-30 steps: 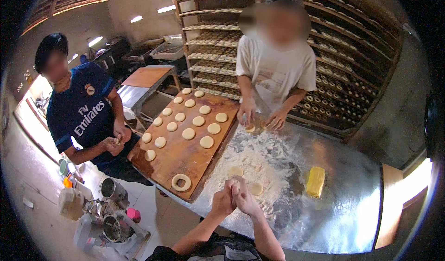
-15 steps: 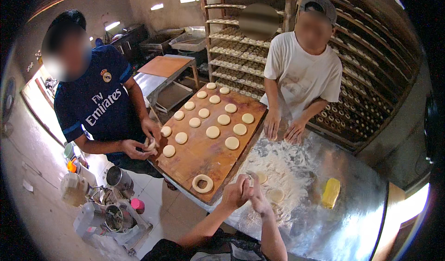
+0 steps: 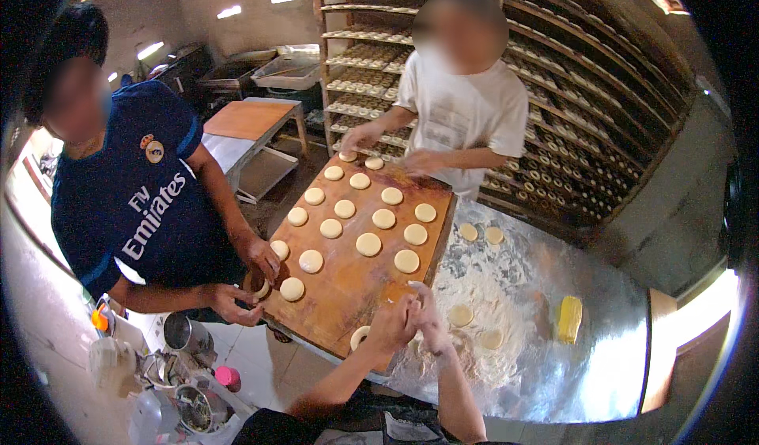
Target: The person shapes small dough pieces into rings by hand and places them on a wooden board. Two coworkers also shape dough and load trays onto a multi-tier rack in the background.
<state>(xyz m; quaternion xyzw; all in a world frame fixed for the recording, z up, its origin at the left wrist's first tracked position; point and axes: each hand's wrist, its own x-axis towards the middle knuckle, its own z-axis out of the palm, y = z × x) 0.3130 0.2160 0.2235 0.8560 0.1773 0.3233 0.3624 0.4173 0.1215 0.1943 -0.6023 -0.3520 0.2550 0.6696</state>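
My left hand [image 3: 392,325] and my right hand [image 3: 429,324] are pressed together, fingers closed, above the board's near right corner and the floured table edge. What they hold between them is hidden. Partly covered by my left hand, a dough ring [image 3: 359,336] lies on the wooden board [image 3: 341,276]. Several round dough discs [image 3: 368,245] are spread over that board. Just right of my hands, flour [image 3: 474,287] covers part of the metal table [image 3: 545,382], with one dough disc [image 3: 460,315] and another disc [image 3: 491,339] in it.
A co-worker in blue [image 3: 150,184] holds a dough ring [image 3: 262,289] at the board's left edge. Another in white [image 3: 461,105] reaches over its far end. Two discs [image 3: 468,232] and a yellow block [image 3: 568,320] sit on the table. Loaded racks [image 3: 364,73] stand behind; pots [image 3: 188,333] lower left.
The co-worker in white has moved from the flour to the board's far end; two discs now show on the table's far part. The blue-shirted co-worker's ring is now at the board's edge. My hands stay together.
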